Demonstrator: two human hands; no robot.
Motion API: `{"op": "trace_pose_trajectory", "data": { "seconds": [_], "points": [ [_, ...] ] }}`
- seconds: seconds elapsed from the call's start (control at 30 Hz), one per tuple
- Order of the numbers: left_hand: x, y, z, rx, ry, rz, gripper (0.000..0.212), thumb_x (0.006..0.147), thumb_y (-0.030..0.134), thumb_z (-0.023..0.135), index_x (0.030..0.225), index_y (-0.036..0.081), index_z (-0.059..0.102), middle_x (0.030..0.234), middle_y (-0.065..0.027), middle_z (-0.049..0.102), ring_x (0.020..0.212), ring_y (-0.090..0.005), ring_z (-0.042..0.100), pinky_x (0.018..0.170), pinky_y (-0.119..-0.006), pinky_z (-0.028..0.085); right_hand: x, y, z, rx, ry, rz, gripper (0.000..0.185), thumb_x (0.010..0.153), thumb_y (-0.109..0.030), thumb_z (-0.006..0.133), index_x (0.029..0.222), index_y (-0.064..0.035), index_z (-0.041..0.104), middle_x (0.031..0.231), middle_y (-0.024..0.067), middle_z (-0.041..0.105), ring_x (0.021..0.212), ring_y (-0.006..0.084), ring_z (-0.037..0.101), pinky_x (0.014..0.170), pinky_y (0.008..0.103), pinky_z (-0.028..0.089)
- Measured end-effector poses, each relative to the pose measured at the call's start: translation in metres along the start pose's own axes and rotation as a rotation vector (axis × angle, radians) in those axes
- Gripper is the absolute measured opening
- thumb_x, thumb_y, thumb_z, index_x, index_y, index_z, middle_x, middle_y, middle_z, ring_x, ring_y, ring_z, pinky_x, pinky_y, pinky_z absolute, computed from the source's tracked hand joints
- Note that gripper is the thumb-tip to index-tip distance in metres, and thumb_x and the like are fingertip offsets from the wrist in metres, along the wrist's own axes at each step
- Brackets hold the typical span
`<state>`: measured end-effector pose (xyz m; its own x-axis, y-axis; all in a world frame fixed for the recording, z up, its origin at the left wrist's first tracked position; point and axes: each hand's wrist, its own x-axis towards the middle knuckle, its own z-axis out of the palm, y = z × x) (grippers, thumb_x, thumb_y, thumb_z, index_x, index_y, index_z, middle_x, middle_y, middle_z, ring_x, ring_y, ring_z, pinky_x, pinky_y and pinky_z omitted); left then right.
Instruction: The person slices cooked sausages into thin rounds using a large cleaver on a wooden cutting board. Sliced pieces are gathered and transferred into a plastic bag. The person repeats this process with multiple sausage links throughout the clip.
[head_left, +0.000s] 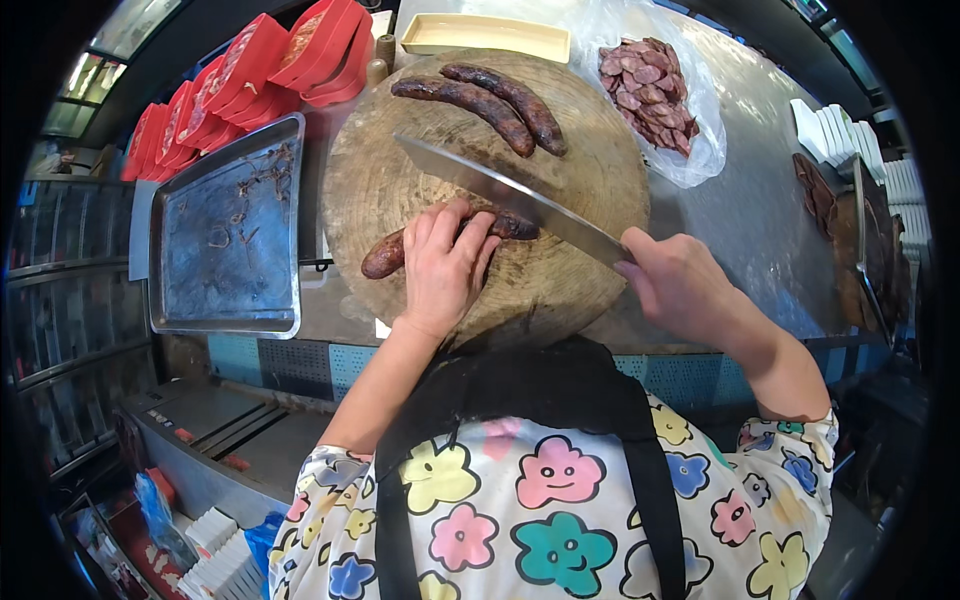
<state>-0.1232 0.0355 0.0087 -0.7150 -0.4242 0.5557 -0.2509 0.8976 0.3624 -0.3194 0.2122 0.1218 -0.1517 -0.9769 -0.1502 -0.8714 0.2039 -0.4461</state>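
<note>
A round wooden chopping block lies before me. My left hand rests with bent fingers on a dark cooked sausage, pressing it to the block; both its ends show. The handle of a broad cleaver is in my right hand, and its blade slants over the block, just beyond my left fingers. Whether the edge touches the sausage, I cannot tell. Two more whole sausages lie side by side at the block's far part. Sliced meat is heaped on a clear plastic bag at the far right.
A metal tray with dark scraps stands left of the block. Red containers of food are stacked behind it. A cream rectangular tray sits beyond the block. White foam trays and a rack of dark pieces are at far right.
</note>
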Motion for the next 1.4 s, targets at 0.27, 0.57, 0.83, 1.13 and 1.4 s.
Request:
{"op": "trace_pose_trajectory", "data": {
  "seconds": [0.27, 0.57, 0.83, 1.13, 1.4],
  "points": [
    [0.003, 0.004, 0.007, 0.060, 0.018, -0.069, 0.027, 0.076, 0.017, 0.077, 0.102, 0.013, 0.069, 0.105, -0.0052, 0.061, 0.100, -0.0283, 0.055, 0.087, -0.041, 0.039, -0.018, -0.002, -0.022, -0.122, -0.106, -0.057, 0.018, 0.086, -0.006, 0.062, 0.081, 0.0005, 0.046, 0.055, 0.0181, 0.054, 0.053, 0.0402, 0.058, 0.048, 0.0464, 0.044],
    [-0.001, 0.004, 0.011, -0.030, 0.025, -0.091, 0.027, 0.075, 0.019, 0.077, 0.100, 0.012, 0.070, 0.107, -0.0059, 0.062, 0.100, -0.0277, 0.056, 0.085, -0.041, 0.038, 0.064, -0.022, 0.024, -0.018, -0.183, 0.038, 0.014, 0.084, -0.005, 0.060, 0.086, 0.0045, 0.049, 0.069, 0.0272, 0.062, 0.069, 0.0441, 0.065, 0.061, 0.0490, 0.052],
    [-0.005, -0.003, 0.008, -0.034, 0.081, -0.046, 0.024, 0.075, 0.014, 0.077, 0.098, 0.013, 0.071, 0.101, -0.0046, 0.062, 0.096, -0.0267, 0.057, 0.083, -0.040, 0.040, 0.117, -0.027, 0.013, 0.024, -0.063, -0.025, 0.019, 0.091, -0.013, 0.060, 0.092, 0.0053, 0.054, 0.082, 0.0279, 0.064, 0.082, 0.0462, 0.064, 0.069, 0.0509, 0.051],
    [-0.001, -0.001, 0.009, -0.015, 0.108, -0.043, 0.026, 0.076, 0.013, 0.076, 0.100, 0.012, 0.067, 0.101, -0.0043, 0.062, 0.096, -0.0268, 0.057, 0.084, -0.040, 0.040, -0.002, -0.012, -0.006, -0.018, -0.123, 0.021, 0.018, 0.091, -0.009, 0.060, 0.087, 0.0030, 0.047, 0.061, 0.0228, 0.058, 0.061, 0.0451, 0.060, 0.055, 0.0512, 0.047],
    [-0.003, 0.004, 0.009, -0.077, 0.083, -0.078, 0.025, 0.075, 0.011, 0.075, 0.098, 0.009, 0.067, 0.102, -0.0047, 0.062, 0.097, -0.0280, 0.056, 0.085, -0.041, 0.040, 0.062, -0.028, 0.027, -0.023, -0.167, 0.039, 0.017, 0.082, -0.002, 0.060, 0.090, 0.0075, 0.050, 0.075, 0.0285, 0.064, 0.077, 0.0461, 0.065, 0.065, 0.0511, 0.052]
  ]
}}
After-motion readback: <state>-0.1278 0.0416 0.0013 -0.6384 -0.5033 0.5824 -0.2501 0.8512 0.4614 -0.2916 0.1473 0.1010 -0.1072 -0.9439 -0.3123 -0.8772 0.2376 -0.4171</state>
